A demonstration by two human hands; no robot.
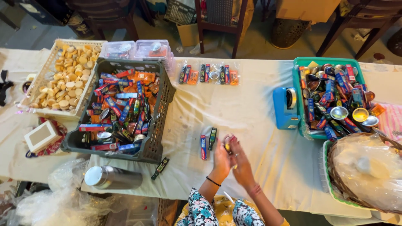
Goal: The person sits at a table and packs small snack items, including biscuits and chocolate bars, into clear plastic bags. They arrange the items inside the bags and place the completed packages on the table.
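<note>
In the head view, both hands meet over the white tablecloth near the table's front edge. The left hand, with a thin black bracelet at the wrist, is raised with its fingers curled partway, and the right hand presses close against it, fingers bent the same way. Between them, at the fingertips, sits a small yellowish object that both hands pinch; it is too small and blurred to name more exactly.

Just left of the left hand, two narrow packets lie on the cloth: a red and blue packet lying lengthwise, and a dark green packet tilted beside it, near but not touching the hand. Another dark packet lies at the table edge below the grey plastic crate, which is heaped with similar red, blue and orange packets and small metal cups. A steel bottle lies on its side at the front left.

Behind the crate stand clear lidded containers, and to its left a white basket holds pale round pieces. A row of clear sachets lies at the far middle of the cloth. On the right, a teal tub holds more packets and metal bowls, with a blue tape dispenser against its left wall. A wicker basket wrapped in clear plastic sits at the front right.
</note>
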